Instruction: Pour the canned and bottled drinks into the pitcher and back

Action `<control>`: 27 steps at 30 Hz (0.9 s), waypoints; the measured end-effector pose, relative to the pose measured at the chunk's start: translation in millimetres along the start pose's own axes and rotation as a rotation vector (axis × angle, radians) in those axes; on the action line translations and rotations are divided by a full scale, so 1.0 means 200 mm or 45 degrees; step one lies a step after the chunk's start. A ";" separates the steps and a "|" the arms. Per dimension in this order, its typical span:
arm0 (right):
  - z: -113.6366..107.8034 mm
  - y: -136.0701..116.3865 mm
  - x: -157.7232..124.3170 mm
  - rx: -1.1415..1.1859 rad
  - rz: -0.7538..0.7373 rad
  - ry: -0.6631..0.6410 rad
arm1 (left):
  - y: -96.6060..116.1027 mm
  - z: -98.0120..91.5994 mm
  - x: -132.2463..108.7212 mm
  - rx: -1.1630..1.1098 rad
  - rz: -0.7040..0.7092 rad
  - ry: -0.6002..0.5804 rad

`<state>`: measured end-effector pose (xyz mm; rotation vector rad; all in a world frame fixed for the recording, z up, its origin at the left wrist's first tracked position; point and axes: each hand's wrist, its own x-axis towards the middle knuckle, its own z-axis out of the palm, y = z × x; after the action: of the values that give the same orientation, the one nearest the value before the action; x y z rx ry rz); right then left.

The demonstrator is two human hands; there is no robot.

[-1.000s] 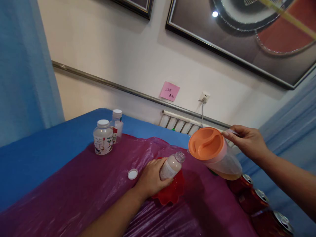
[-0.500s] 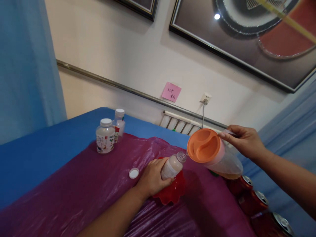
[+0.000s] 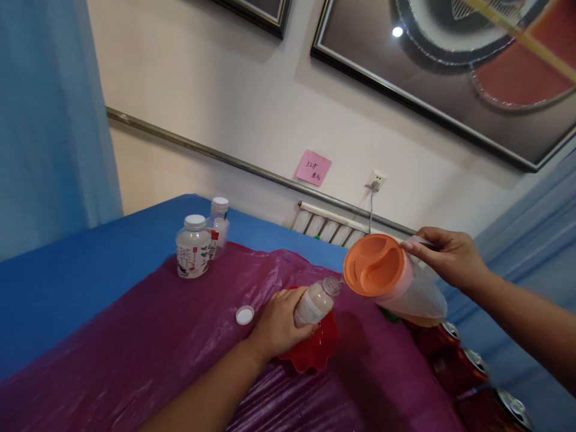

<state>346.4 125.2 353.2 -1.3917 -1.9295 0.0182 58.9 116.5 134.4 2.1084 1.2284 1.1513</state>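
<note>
My left hand [image 3: 279, 318] is wrapped round a clear labelled bottle [image 3: 315, 303], uncapped and tilted to the right over a red wavy-edged dish [image 3: 310, 351]. Gripped by its handle, a translucent pitcher [image 3: 416, 294] with an orange lid [image 3: 374, 265] is in my right hand [image 3: 450, 255]. The pitcher leans left, its lid edge close to the bottle mouth, and a little tan liquid lies low in it. Whether liquid passes between the two is hard to make out. A white cap [image 3: 245, 315] lies left of my left hand.
Two white-capped bottles, a wide one [image 3: 193, 249] and a slim one [image 3: 219, 228], stand at the back left. Several red cans [image 3: 461, 366] line the right side. Purple plastic sheeting [image 3: 148, 342] covers part of the blue surface [image 3: 58, 282]. A radiator [image 3: 330, 225] is behind.
The pitcher and my right hand have shifted very slightly to the right. My left hand keeps its hold on the bottle at nearly the same place.
</note>
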 end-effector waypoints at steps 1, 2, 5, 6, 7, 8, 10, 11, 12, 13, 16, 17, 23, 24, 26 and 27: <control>0.00 0.00 0.00 0.001 0.007 -0.001 | 0.00 0.00 0.00 0.003 -0.001 -0.004; -0.01 0.00 0.00 0.001 0.014 0.001 | 0.01 0.00 0.00 0.007 -0.003 -0.011; -0.02 0.01 0.00 0.000 0.026 0.010 | 0.01 -0.01 0.00 0.019 0.001 -0.044; -0.02 0.01 0.00 0.000 0.024 0.010 | 0.01 -0.01 0.00 0.020 0.004 -0.049; -0.02 0.01 0.00 0.002 0.021 0.010 | 0.01 -0.01 0.00 0.018 0.008 -0.052; -0.03 0.01 0.00 0.006 0.018 0.010 | 0.01 -0.01 0.00 0.016 0.013 -0.049; -0.03 0.01 0.01 0.014 0.015 0.007 | 0.01 -0.01 0.00 0.013 0.016 -0.030; -0.03 0.01 0.01 0.017 0.016 0.005 | 0.00 -0.01 0.00 0.012 0.018 -0.024; -0.03 0.00 0.01 0.018 0.017 0.002 | 0.00 -0.01 0.00 0.011 0.019 -0.025; -0.03 0.00 0.01 0.015 0.018 0.000 | 0.00 -0.01 0.00 0.012 0.018 -0.028; -0.04 0.00 0.01 -0.003 0.009 0.006 | 0.00 -0.01 0.00 0.025 0.006 -0.046; -0.04 0.00 0.01 -0.011 0.003 0.007 | 0.00 -0.01 0.00 0.031 0.002 -0.049; -0.06 0.01 0.01 -0.040 0.029 -0.026 | 0.00 -0.01 0.00 0.038 -0.008 -0.064; -0.06 0.01 0.01 -0.046 0.032 -0.026 | 0.00 -0.01 0.00 0.037 -0.008 -0.070; -0.07 0.01 0.01 -0.061 0.033 -0.018 | 0.00 -0.02 0.00 0.036 -0.005 -0.079; -0.07 0.01 0.01 -0.067 0.033 -0.013 | 0.00 -0.02 0.00 0.036 -0.003 -0.083</control>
<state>355.3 121.9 363.2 -1.4539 -1.9332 -0.0134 56.0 116.8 136.5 2.1468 1.2243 1.0616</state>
